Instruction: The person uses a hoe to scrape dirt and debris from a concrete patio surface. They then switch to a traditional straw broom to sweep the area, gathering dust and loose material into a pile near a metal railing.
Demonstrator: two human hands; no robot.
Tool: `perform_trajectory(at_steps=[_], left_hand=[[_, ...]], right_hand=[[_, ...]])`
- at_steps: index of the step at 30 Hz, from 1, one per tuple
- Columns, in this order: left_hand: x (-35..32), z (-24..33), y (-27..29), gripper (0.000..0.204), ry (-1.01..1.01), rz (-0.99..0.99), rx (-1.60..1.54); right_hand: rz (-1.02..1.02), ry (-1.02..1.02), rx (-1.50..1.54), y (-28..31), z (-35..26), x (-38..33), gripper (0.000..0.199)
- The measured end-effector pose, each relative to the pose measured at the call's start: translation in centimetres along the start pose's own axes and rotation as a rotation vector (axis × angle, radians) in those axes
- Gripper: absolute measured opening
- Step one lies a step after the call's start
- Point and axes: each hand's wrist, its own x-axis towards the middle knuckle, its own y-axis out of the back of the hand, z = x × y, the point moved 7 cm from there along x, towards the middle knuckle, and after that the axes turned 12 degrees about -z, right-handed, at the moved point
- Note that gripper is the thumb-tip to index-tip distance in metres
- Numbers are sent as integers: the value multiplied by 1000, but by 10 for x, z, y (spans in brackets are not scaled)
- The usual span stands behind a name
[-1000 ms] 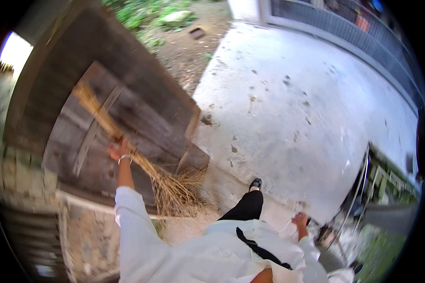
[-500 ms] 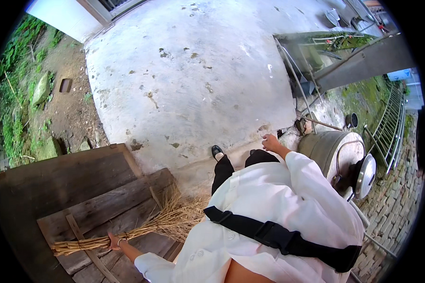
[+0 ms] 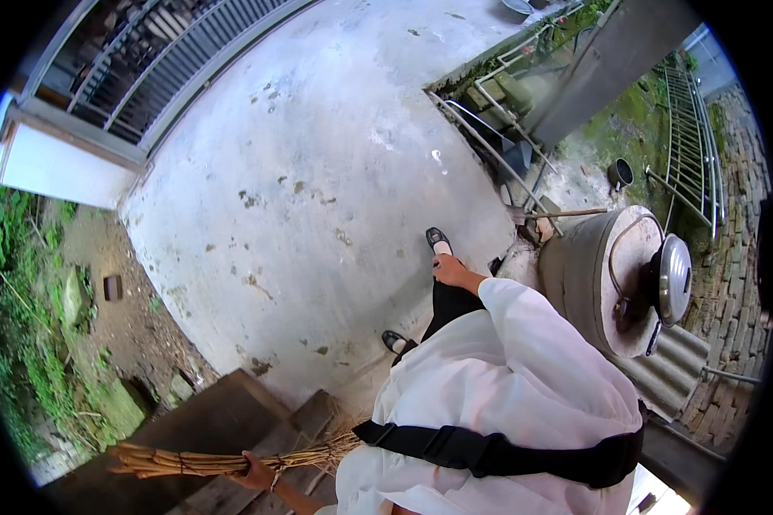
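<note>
Currently, left hand (image 3: 256, 473) grasping one broom (image 3: 176, 463); right hand (image 3: 448, 270), grip unclear; two shoes (image 3: 436, 235).

The stalk bundle (image 3: 176, 463) is showing golden tan, the boards (image 3: 223, 416) dark brown. The shirt (image 3: 498, 360) is glowing white, while the strap (image 3: 511, 455), trousers (image 3: 452, 305) and shoes (image 3: 436, 237) are showing black. Dark blotches are speckling the pale grey concrete floor (image 3: 361, 163). The round lid (image 3: 677, 279) is shining silver, and the plants (image 3: 4, 249) are showing green.
</note>
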Motion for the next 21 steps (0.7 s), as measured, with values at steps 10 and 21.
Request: perform_trajectory(at_steps=[10,21], left_hand=[[69,477,94,51,-539,0,-629],[55,816,161,16,-1059,347,-895]], right_hand=[[-148,-125,503,144,22,113,26],[136,506,860,366,-188,150,23]])
